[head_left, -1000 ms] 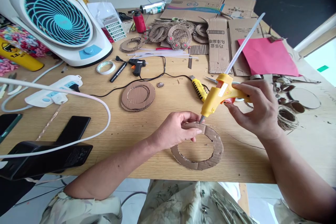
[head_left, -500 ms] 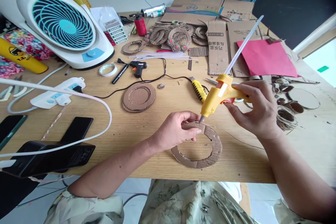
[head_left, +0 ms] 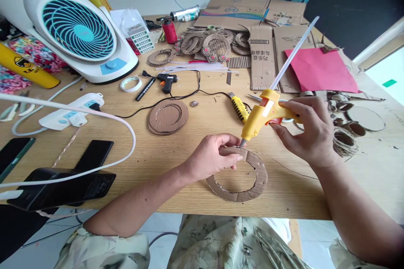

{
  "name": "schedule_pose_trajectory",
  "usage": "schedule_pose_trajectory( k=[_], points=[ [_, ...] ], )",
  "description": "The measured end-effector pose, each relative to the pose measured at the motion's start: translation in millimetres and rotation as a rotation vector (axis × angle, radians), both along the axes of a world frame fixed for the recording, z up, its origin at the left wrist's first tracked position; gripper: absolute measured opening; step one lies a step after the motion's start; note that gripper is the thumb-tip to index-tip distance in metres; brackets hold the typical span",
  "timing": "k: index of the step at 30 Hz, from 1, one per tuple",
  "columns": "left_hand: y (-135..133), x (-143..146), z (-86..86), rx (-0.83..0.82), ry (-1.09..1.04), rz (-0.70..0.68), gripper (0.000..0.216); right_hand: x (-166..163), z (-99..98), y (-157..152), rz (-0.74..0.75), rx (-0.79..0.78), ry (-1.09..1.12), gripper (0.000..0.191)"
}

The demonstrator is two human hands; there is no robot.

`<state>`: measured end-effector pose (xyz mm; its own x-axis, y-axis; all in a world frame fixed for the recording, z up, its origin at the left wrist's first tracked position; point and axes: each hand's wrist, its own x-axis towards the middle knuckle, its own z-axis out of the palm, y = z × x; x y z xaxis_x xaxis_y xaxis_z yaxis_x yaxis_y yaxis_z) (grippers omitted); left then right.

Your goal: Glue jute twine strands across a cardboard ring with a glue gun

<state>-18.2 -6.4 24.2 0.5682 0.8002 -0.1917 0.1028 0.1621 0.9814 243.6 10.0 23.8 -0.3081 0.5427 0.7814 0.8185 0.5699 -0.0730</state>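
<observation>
Reaching in from lower L, w/ forearm crossing the front edge of the table (head_left: pixel 186 201), and pinching the cardboard ring (head_left: pixel 261 174) at its far L part w/ L hand (head_left: pixel 215 157), w/ thumb on top, fingers behind. Gripping the yellow glue gun (head_left: pixel 263 111) w/ R hand (head_left: pixel 311 129), raised above the table, w/ thumb by the trigger. Aiming nozzle down-L at the ring's far edge, just beside L fingertips; can't tell if touching. Keeping ring nr table's front edge, btwn both forearms.

Holding approx. same pose as 1 s ago, w/ nozzle at same spot. Now showing fan (head_left: pixel 84 31) & power strip (head_left: pixel 59 117) a bit farther R in view.

Hiding part of the ring w/ L hand, and part of the yellow cutter (head_left: pixel 239 107) w/ gun. Trailing thin twine from ring toward R wrist.

Can see, beyond L hand, a round cardboard piece (head_left: pixel 167 114), small striped button (head_left: pixel 194 104), black glue gun (head_left: pixel 167 82), marker (head_left: pixel 145 89). Farther back: piled cardboard rings (head_left: pixel 191 43); to R, red sheet (head_left: pixel 322 71) on flat cardboard, w/ twine roll (head_left: pixel 345 142) nr R wrist. Looping across far L, partly in front of power bank: white cable (head_left: pixel 121 119).
</observation>
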Motion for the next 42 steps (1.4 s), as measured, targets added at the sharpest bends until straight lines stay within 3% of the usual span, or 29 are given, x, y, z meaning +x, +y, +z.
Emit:
schedule_pose_trajectory(
  k=[34,42],
  points=[
    [1.3,0.5,-2.5,-0.037,-0.014,0.033,0.023,6.6,0.6,1.0,0.019,0.020,-0.016,0.058],
    [0.9,0.9,-3.3,-0.020,-0.034,0.007,0.022,6.7,-4.4,7.3,0.049,-0.085,0.174,0.049]
  ],
)
